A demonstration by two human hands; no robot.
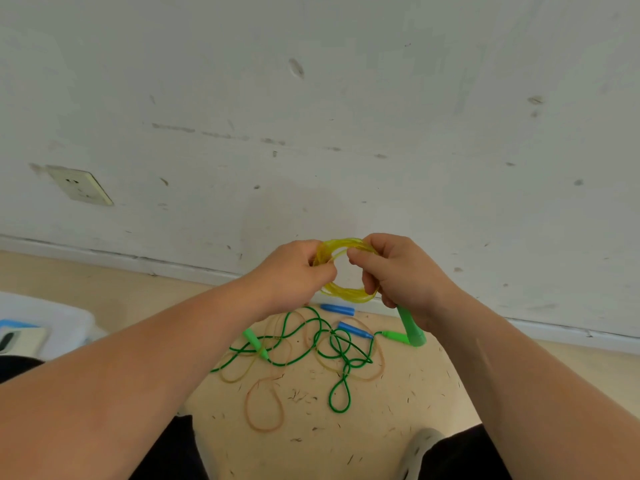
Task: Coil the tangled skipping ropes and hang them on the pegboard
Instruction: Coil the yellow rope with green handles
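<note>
Up front, both hands' fingers (358, 254) pinch the yellow rope coil (346, 295) between them.

No writing, label, brand, number or sign can be read. The wall socket (80, 186), well up and to the left of the left hand (294, 271), shows only its slots. The flat device (17, 337) far to the left of that hand, at the frame's edge, is too blurred to tell any marking.
</note>
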